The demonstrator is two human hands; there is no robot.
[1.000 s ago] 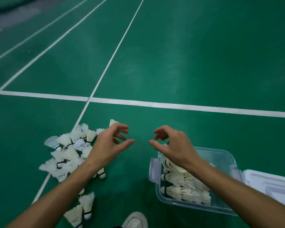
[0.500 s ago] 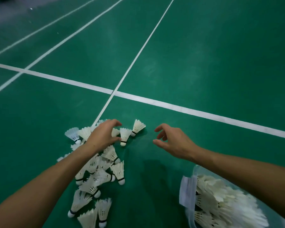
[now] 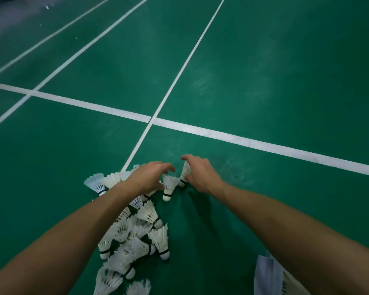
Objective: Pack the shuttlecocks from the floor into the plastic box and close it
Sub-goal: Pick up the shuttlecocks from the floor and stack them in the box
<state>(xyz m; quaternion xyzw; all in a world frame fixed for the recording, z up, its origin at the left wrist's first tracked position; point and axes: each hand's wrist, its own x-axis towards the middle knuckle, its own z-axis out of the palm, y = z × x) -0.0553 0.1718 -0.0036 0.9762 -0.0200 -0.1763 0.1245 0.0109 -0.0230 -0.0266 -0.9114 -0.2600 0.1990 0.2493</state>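
Nearest, at the bottom right edge, a corner of the box with a pale latch shows, white feathers inside; lid out of view. Left of it a loose pile of shuttlecocks lies on the floor, running up toward the hands. Both bare forearms reach out over it. Left hand sits on the far end of the pile, fingers curled down over shuttlecocks beneath it; whether they have closed on any, cannot tell. One shuttlecock lies cork-down-frame between the two hands, not held. Right hand has thumb and fingers pinched on a single shuttle at the pile's far tip, feathers showing above the thumb. Step in hand, by my reading: gathering from the far end. Many remain, so the task looks well short of closing. Next move likely calls for a secure handful in each hand, then a carry back right to the box without crushing feathers. Beyond: green court flooring, scuffed pale in patches, white lines crossing just past the hands; a grey strip at far top left.
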